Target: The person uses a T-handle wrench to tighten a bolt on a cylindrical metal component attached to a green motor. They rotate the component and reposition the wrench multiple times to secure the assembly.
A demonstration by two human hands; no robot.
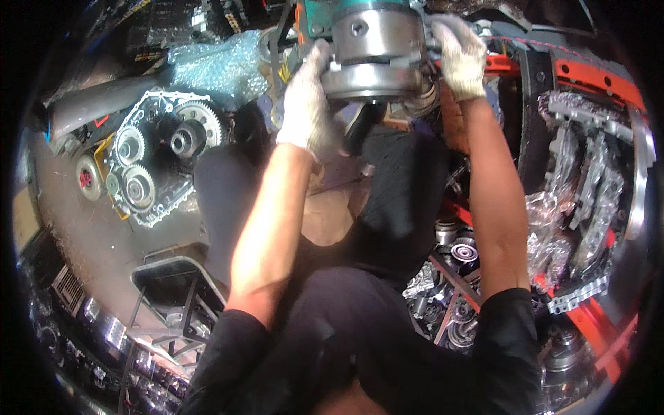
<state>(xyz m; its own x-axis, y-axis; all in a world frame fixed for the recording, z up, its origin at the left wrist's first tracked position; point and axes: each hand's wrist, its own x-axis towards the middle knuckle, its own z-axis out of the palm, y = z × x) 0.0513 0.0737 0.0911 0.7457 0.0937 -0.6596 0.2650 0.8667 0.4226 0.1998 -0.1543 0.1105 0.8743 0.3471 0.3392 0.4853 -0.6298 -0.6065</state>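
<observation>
A big round steel chuck with a socket hole in its side is mounted on a green machine at the top centre. A wide shiny metal ring sits at its near end. My left hand, in a pale knitted glove, grips the left side of the chuck and ring, its thumb up along the edge. On the other side my right hand, gloved alike, has its fingers curled against the chuck's right edge; their tips are partly hidden. Under the ring, a dark rod-like part points down toward my lap.
Left of my knees stands an open gear housing with several gears. Bubble wrap lies behind it. An orange metal frame and plastic-wrapped metal parts are at the right. Loose gears and bearings lie beside my right leg.
</observation>
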